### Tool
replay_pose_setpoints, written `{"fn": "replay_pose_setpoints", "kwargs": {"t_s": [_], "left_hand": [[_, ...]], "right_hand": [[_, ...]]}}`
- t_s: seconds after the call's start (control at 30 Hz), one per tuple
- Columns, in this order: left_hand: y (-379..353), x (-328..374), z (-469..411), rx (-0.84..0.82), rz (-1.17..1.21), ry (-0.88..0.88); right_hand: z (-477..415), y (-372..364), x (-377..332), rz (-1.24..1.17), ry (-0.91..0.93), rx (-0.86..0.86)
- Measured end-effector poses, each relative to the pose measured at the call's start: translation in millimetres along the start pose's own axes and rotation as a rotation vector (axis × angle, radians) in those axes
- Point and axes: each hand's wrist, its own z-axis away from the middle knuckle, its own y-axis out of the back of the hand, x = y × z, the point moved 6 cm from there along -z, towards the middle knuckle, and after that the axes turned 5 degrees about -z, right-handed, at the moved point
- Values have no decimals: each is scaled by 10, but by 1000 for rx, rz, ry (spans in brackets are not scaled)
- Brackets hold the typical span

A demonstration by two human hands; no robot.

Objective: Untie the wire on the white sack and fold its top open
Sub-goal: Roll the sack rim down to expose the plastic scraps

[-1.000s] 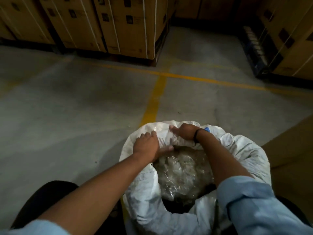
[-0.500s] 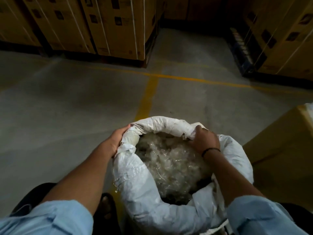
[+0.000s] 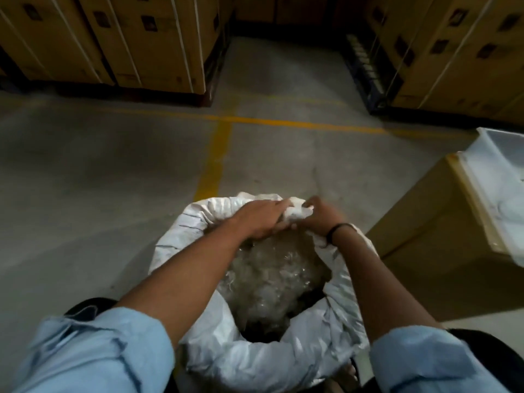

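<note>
Left hand (image 3: pixel 262 219) shifted right, gripping white sack (image 3: pixel 255 364) rim

A grey concrete floor (image 3: pixel 85 180) carries painted yellow lines (image 3: pixel 215 160) that meet in a T. Strapped cardboard boxes (image 3: pixel 136 38) stand stacked on dark pallets (image 3: pixel 365 72) at the far left and far right. At the right edge, a brown carton (image 3: pixel 425 236) bears a white moulded tray (image 3: pixel 499 180) on top.

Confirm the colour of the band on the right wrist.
Black: thin wristband by the right hand gripping the white sack; head view.
</note>
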Motion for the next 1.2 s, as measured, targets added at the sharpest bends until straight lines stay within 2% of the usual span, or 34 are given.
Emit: {"fn": "replay_pose_setpoints", "kwargs": {"t_s": [0.07,0.13,0.23,0.33,0.43,0.5,0.6,0.67,0.77,0.83,0.87,0.9,0.93,0.97,1.07,1.13,1.2], "left_hand": [[7,-102,-134,-28,80,114],[67,-134,-281,4,121,195],[136,-237,-398,134,244,401],[143,-411,-414,234,362,603],[119,-479,-433,292,440,695],[91,-470,-457,322,470,732],[30,-378,-511,325,431,714],[-7,-275,-492,319,351,711],[108,-13,-373,484,130,680],[282,261,-281,696,17,503],[338,416,-230,765,44,373],[346,571,-177,752,123,261],[290,714,-120,651,234,221],[151,829,-52,504,371,254],[-441,1114,339,22,990,478],[-701,1296,582,-107,1178,431],[-799,1423,758,-126,1178,323]], "right_hand": [[113,7,168,155,-107,213],[228,0,361,216,-253,331],[397,-122,723,-5,-469,277],[496,-270,890,-223,-387,233],[574,-201,893,-450,-299,215],[626,-110,937,-715,-329,108],[808,-126,946,-1234,-400,-210],[897,-138,934,-1376,-398,-286],[936,-177,934,-1506,-375,-232],[905,-193,933,-1586,-369,-141],[891,-197,926,-1622,-368,-90],[877,-202,908,-1664,-355,-47],[862,-210,893,-1693,-350,0],[851,-222,861,-1723,-332,25],[828,-207,744,-1732,-295,81],[806,-104,770,-1463,-327,257],[839,-31,804,-1026,-411,387]]}}
